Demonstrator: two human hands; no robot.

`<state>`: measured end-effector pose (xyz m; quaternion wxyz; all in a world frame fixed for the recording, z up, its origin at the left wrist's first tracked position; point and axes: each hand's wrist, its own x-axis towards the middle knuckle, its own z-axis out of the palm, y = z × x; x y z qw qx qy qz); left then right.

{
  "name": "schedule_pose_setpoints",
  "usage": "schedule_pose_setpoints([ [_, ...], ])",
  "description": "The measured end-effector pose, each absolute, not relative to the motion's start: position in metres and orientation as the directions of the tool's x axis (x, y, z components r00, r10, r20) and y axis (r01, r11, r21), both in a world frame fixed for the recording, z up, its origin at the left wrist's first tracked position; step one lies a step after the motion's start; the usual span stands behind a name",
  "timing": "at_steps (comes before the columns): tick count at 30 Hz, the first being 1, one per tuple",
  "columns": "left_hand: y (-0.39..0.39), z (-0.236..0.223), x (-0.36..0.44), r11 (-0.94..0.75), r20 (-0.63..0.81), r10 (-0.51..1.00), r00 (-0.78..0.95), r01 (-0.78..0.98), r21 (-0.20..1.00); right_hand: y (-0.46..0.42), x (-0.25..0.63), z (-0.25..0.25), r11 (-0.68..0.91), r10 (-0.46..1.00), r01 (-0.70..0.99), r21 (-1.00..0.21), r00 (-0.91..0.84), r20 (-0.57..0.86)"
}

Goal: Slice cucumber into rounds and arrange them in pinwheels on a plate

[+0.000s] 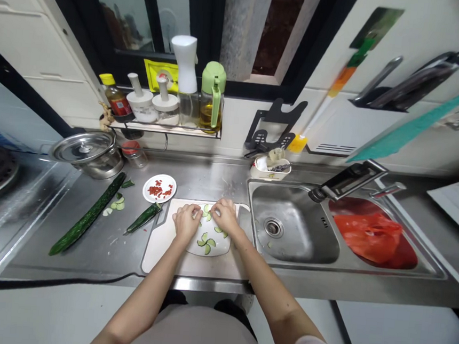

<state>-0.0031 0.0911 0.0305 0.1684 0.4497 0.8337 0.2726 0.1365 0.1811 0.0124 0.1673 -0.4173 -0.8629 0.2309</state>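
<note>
A white plate [195, 244] rests on the light cutting board [162, 252], with cucumber slices [207, 243] arranged in a pinwheel near its front. More slices lie at the plate's far side and partly under my right hand [226, 217]. That hand has its fingertips pinched together at a cucumber slice [206, 212] near the far rim. My left hand [187, 221] is over the plate's left far side, fingers curled and closed; what is between them is hidden. Left of the board lie a cut cucumber piece [144, 218] and a long cucumber [89, 216].
A small white dish [159, 188] of red pieces stands behind the board. Cucumber offcuts [118, 203] lie beside the long cucumber. At right is the sink [293, 226], with a red bag [368, 237] in its far basin. A lidded pot [90, 152] and condiment rack [164, 129] stand behind.
</note>
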Motion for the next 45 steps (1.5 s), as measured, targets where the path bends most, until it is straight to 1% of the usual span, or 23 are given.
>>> schedule_pose_setpoints([
  [4,0.100,0.028,0.001,0.476,-0.088,0.854,-0.513,0.701,0.531,0.180,0.131,0.007,0.570,0.782,0.654,-0.497,-0.618,0.082],
  [14,0.115,0.021,0.003,0.494,-0.137,0.862,-0.488,0.751,0.438,0.181,0.127,0.000,0.593,0.768,0.671,-0.445,-0.638,0.061],
  [26,0.124,0.008,0.003,0.480,-0.133,0.872,-0.471,0.772,0.416,0.183,0.126,-0.004,0.615,0.756,0.682,-0.395,-0.652,0.051],
  [39,0.124,0.008,0.002,0.478,-0.131,0.874,-0.468,0.780,0.405,0.180,0.127,-0.002,0.556,0.804,0.719,-0.418,-0.593,0.050],
  [45,0.124,0.008,0.002,0.474,-0.129,0.876,-0.465,0.782,0.405,0.181,0.126,-0.003,0.554,0.801,0.732,-0.397,-0.598,0.018],
])
